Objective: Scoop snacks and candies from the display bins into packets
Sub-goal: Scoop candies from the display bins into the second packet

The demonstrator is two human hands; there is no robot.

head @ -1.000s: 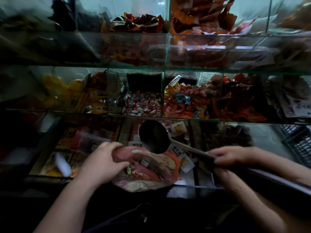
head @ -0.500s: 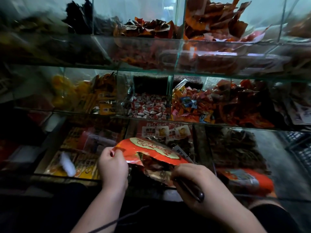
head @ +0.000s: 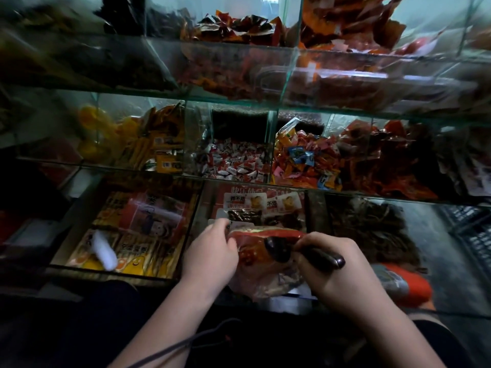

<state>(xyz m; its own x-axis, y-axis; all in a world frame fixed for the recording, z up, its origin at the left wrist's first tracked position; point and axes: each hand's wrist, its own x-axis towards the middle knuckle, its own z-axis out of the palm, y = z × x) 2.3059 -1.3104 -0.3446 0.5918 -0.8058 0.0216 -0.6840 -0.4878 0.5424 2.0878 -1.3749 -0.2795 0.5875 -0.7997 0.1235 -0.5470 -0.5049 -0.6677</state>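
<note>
Packet (head: 265,274) held between two hands, scoop (head: 277,252) at its top

The left hand (head: 212,251) pinches the left side of the packet's red top edge. The right hand (head: 342,272) is curled round the dark scoop handle, and its fingertips sit at the packet's right side. The packet hangs right between the hands, over the near glass bin (head: 198,208). The scoop lies sideways. Its round bowl points left at the packet's top and its handle sticks out to the right. I cannot tell if the bowl is inside the packet or just in front of it. For more sweets, I think the right hand must take the scoop far, up to the red and white candies (head: 236,163) on the middle shelf, straight beyond the hands. Mixed bright candies (head: 305,160) lie just right of those.
</note>
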